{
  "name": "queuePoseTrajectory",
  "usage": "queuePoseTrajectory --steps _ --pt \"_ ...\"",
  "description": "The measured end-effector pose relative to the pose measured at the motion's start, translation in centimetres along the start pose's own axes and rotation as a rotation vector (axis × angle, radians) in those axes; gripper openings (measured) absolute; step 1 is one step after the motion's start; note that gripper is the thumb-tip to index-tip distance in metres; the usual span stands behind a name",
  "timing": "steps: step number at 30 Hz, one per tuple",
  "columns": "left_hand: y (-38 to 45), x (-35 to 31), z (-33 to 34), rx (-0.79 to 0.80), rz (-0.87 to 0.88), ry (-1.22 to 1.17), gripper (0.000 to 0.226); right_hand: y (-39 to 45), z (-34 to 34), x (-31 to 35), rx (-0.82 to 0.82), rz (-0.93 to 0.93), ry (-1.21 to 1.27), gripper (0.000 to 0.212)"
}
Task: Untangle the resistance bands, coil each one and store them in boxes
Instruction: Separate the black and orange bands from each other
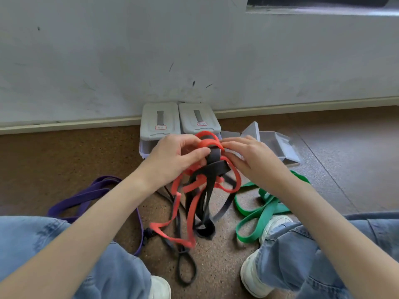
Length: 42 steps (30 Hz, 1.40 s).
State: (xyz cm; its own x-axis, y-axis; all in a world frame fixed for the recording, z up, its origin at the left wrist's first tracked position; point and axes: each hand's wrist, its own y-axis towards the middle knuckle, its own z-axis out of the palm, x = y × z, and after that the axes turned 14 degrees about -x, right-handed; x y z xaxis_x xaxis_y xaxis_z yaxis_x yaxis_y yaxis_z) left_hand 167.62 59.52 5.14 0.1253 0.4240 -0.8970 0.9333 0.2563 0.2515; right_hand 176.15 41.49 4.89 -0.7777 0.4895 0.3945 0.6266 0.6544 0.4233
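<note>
left hand (172, 156) and right hand (250, 158), each grip pinched on the knot where red band (190, 210) and black band (207, 190) cross, held above the floor (226, 266), loops dangling to it. bands look soft, light, stretchy, likely grabby on each other (best taken at a free loop beside the knot, not pulled hard). purple band (86, 195) lies left, green band (265, 210) right, both loose on the floor. two lidded boxes (180, 119) by the wall, contents hidden; an open box (278, 145) to the right, nothing visible in it.
</note>
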Motion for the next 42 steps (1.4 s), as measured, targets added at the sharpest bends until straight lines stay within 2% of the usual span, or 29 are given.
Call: queuePoseTrajectory --steps 3,5,6,8,10,12,14,16,17,18,19,20,22,23,24,26,28,30,31,32,34,35,36,38,39,42 --pt "0.1 -0.8 -0.2 -0.04 0.157 0.192 0.015 0.3 -0.2 0.3 -0.108 0.063 0.081 0.014" --pt "0.4 -0.6 -0.9 -0.07 0.154 0.261 0.011 0.7 -0.5 0.4 -0.226 0.147 0.147 0.01" --pt "0.5 -0.3 -1.2 -0.023 0.1 0.257 0.014 0.8 -0.5 0.5 -0.264 0.18 0.178 0.011" --pt "0.4 0.9 -1.0 0.203 -0.055 0.283 0.017 0.9 -0.3 0.7 -0.287 0.235 0.262 0.012" --pt "-0.5 2.3 0.1 0.392 -0.152 0.333 0.009 0.6 0.1 1.0 -0.235 0.285 0.354 0.011" --pt "-0.8 2.7 0.5 0.362 -0.225 0.26 0.004 0.2 0.5 1.0 -0.197 0.359 0.414 0.016" --pt "0.0 1.8 -0.1 0.154 -0.174 0.106 0.008 0.2 0.3 0.5 -0.232 0.433 0.456 0.025" --pt "1.3 0.1 -1.2 0.049 -0.075 -0.213 0.01 0.7 -0.4 0.2 -0.207 0.415 0.51 0.034" --pt "1.7 -0.8 -1.7 0.058 -0.051 -0.393 0.013 1.0 -0.8 0.3 -0.179 0.396 0.555 0.037" --pt "1.8 -1.3 -1.9 0.074 -0.033 -0.475 0.014 1.2 -1.0 0.4 -0.168 0.392 0.621 0.039" --pt "1.8 -1.2 -1.6 0.061 -0.024 -0.402 0.014 1.3 -1.1 0.6 -0.172 0.413 0.708 0.041" --pt "1.6 -0.8 -1.3 0.039 -0.006 -0.166 0.014 1.4 -1.1 0.7 -0.182 0.445 0.785 0.042" --pt "0.9 1.0 -0.4 0.131 0.075 0.506 0.018 1.2 -0.8 0.7 -0.17 0.484 0.835 0.041" --pt "0.4 1.7 0.0 0.189 0.083 0.685 0.021 1.0 -0.5 0.7 -0.148 0.483 0.823 0.041" --pt "0.2 2.1 0.3 0.206 0.062 0.697 0.022 0.8 -0.4 0.5 -0.132 0.476 0.822 0.04" --pt "0.4 1.8 0.4 0.115 -0.024 0.439 0.026 0.6 -0.4 0.2 -0.126 0.498 0.878 0.04" --pt "0.8 0.5 0.3 -0.011 -0.252 -0.071 0.03 0.6 -0.6 -0.1 -0.117 0.517 0.918 0.037" --pt "1.4 -0.7 0.1 0.017 -0.41 -0.486 0.036 0.6 -0.7 -0.3 -0.029 0.482 0.877 0.025" --pt "1.5 -1.2 0.2 0.051 -0.419 -0.553 0.038 0.5 -0.8 -0.4 0.072 0.441 0.821 0.017" --pt "1.6 -1.7 0.4 0.075 -0.407 -0.591 0.039 0.3 -0.7 -0.4 0.213 0.397 0.75 0.021" --pt "1.7 -2.2 0.6 0.047 -0.443 -0.698 0.039 -0.3 0.2 0.0 0.531 0.359 0.653 0.042" --pt "1.8 -2.2 0.6 0.011 -0.483 -0.752 0.039 -0.8 0.9 0.4 0.623 0.372 0.646 0.043" --pt "1.8 -2.1 0.6 -0.02 -0.516 -0.782 0.038 -1.3 1.7 0.8 0.635 0.388 0.662 0.035" --pt "1.9 -1.1 0.4 -0.073 -0.549 -0.753 0.039 -1.7 2.7 1.5 0.516 0.4 0.68 0.009" --pt "1.9 -0.6 0.1 -0.109 -0.561 -0.69 0.042 -1.6 2.8 1.6 0.441 0.414 0.689 0.004" --pt "1.5 1.5 -0.7 -0.131 -0.646 -0.344 0.053 -0.7 1.8 1.3 0.194 0.591 0.911 0.01"
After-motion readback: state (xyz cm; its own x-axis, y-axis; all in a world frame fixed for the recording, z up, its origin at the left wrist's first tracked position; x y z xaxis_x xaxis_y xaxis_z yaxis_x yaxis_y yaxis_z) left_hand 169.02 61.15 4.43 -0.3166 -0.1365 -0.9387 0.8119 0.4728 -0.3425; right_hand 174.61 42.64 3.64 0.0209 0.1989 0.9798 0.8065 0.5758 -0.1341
